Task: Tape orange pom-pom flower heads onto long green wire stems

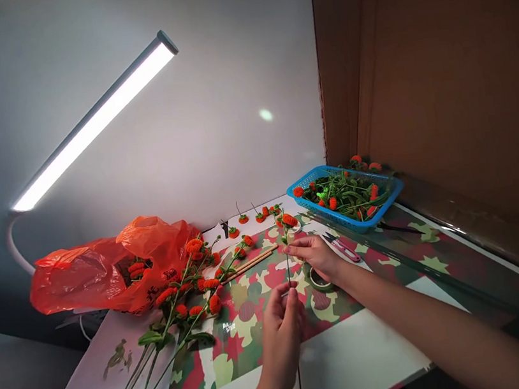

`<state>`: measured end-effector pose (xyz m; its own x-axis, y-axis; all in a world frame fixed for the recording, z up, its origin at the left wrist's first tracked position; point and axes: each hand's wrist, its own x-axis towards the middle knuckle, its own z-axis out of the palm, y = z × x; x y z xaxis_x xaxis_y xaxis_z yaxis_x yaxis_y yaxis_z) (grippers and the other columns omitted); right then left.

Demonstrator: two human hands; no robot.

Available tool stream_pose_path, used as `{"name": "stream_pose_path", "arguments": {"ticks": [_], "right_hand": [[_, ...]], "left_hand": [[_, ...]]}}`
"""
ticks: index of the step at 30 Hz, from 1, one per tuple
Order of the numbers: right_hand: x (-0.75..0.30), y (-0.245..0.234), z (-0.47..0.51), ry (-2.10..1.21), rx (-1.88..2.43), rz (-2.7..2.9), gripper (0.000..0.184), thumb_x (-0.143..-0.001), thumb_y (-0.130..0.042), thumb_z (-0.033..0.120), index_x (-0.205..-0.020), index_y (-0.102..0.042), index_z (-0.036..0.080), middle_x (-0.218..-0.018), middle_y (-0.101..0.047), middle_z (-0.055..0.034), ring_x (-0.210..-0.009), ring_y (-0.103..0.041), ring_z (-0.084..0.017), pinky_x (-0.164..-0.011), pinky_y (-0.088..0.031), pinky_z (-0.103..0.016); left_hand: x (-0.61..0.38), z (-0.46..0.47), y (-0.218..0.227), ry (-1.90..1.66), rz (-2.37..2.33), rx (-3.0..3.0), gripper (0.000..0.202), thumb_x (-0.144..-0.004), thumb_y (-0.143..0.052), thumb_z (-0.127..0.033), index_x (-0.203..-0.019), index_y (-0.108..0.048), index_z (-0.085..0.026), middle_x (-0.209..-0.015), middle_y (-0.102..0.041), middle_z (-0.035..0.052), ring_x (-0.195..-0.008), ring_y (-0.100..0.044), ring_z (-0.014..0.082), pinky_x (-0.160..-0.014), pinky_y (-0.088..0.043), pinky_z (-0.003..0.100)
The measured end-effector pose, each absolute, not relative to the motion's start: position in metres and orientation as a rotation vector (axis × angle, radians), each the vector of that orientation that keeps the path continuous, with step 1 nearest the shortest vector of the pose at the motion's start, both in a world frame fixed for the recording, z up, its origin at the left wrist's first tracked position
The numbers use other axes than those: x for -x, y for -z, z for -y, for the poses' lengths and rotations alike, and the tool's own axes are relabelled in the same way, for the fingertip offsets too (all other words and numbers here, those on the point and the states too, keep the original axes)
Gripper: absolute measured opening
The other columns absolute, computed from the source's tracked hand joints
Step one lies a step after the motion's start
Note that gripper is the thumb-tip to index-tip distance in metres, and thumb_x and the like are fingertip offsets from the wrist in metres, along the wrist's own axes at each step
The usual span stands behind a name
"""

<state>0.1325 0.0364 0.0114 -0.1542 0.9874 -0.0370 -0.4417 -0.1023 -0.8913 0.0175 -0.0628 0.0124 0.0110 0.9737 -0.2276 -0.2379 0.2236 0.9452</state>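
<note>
An artificial orange flower (289,220) stands upright in front of me on a thin dark wire stem. My right hand (314,254) pinches the stem just below the flower head, near some green leaf pieces. Lower down, my left hand (284,320) has its fingers closed around the same stem, whose end runs down past the wrist. A roll of green tape (320,281) lies on the table beneath my right wrist, partly covered by it. Pink-handled scissors (346,250) rest just beyond the right forearm.
A blue basket (365,225) of green stems and orange flowers stands at back right. Finished flower stems (163,337) lie at left by a red plastic bag (78,278). Small flower heads (243,218) and wooden sticks (250,264) lie behind. A lit lamp (95,127) hangs above.
</note>
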Motion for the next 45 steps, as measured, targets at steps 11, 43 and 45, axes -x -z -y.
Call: {"name": "stream_pose_path", "arguments": {"ticks": [11, 43, 45], "right_hand": [[-0.128, -0.014, -0.027, -1.792, 0.676, 0.654, 0.025, -0.042, -0.084, 0.024, -0.059, -0.068, 0.015, -0.051, -0.051, 0.0050, -0.049, -0.036, -0.004, -0.054, -0.031, -0.023], [-0.121, -0.002, -0.016, -1.938, 0.664, 0.668, 0.024, -0.059, -0.077, 0.026, -0.077, -0.071, 0.013, -0.054, -0.054, 0.0030, -0.049, -0.044, -0.006, -0.051, -0.037, -0.021], [-0.121, 0.001, -0.016, -1.955, 0.664, 0.680, 0.025, -0.060, -0.077, 0.027, -0.079, -0.071, 0.013, -0.055, -0.054, 0.0028, -0.050, -0.045, -0.006, -0.053, -0.038, -0.021]], "left_hand": [[-0.030, 0.060, -0.001, -1.309, -1.023, -0.642, 0.036, -0.064, -0.071, -0.047, -0.078, -0.057, -0.017, -0.047, -0.045, -0.0065, -0.039, -0.039, 0.0032, -0.039, -0.032, 0.014], [-0.029, 0.063, -0.002, -1.458, -1.172, -0.658, 0.034, -0.062, -0.072, -0.045, -0.064, -0.054, -0.017, -0.050, -0.043, -0.0070, -0.036, -0.027, 0.0016, -0.036, -0.020, 0.016], [-0.029, 0.062, -0.002, -1.456, -1.169, -0.662, 0.034, -0.060, -0.072, -0.046, -0.063, -0.054, -0.017, -0.050, -0.043, -0.0070, -0.035, -0.027, 0.0014, -0.035, -0.019, 0.016]]}}
